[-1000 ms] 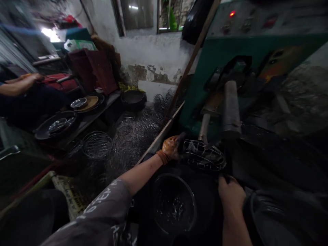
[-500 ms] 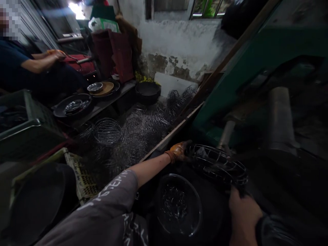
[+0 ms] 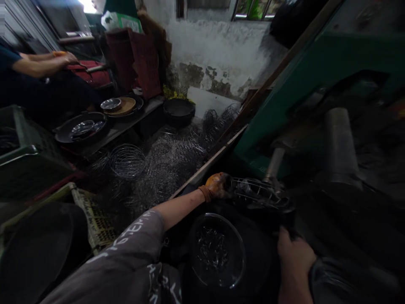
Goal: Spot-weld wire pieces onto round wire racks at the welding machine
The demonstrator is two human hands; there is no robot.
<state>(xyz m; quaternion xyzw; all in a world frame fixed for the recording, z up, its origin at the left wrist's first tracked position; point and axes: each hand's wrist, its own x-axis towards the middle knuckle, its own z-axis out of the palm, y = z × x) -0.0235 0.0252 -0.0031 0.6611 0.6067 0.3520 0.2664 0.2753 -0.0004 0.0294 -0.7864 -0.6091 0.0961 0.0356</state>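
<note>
The left hand, in an orange-brown glove [image 3: 217, 185], pinches the near-left rim of a round, shiny metal wire basket [image 3: 257, 192], which extends rightward from that grip beneath the green machine [image 3: 253, 147]. The bare right hand [image 3: 294, 249] is curled beside its right end, its exact hold too dark to tell.

Worn white wall [image 3: 218, 52] in a dim room

The wall's paint is rough and grey-white, with dark, flaking patches [image 3: 191, 74] low down. Above, at the top edge of the view, is a barred window [image 3: 253, 10] with green showing through it. A pale flat board [image 3: 207, 102] stands at the foot of the wall. Further left, a low, dark counter [image 3: 117, 128] runs at a slant near reddish-brown crates [image 3: 146, 63]. Bright white light [image 3: 88, 5] glares at the upper left, beyond ribbed grey panelling [image 3: 30, 21], while the floor [image 3: 104, 191] lies in deep shadow.
</note>
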